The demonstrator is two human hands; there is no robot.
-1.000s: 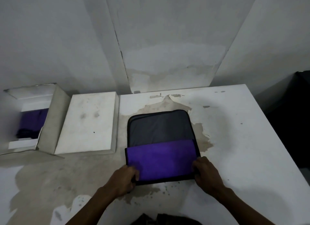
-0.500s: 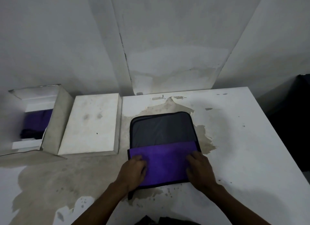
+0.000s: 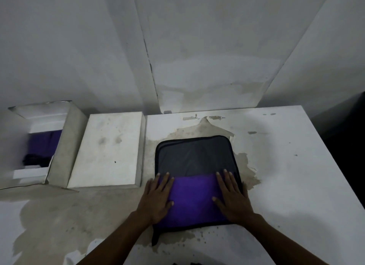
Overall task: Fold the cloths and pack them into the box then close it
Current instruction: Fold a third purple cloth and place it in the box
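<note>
Cloth, one, grey face up with black edging, lying on the table right in front of me; its near part is turned over to show purple, and the fold reaches about halfway up. Left hand and right hand: both flat on the purple flap, fingers straight and spread, pressing, gripping nothing. Risks, as I judge them: the near left corner hangs out as a dark tail below the flap, so the next fold could come out crooked; lifting my palms too soon may let the flap spring back; the table surface is stained and peeling, which could soil or snag the fabric. Box, one, white, open, at the far left of the table, holding a purple cloth with something dark beside it that I cannot identify. Lid, white, flat on the table between the box and my cloth.
</note>
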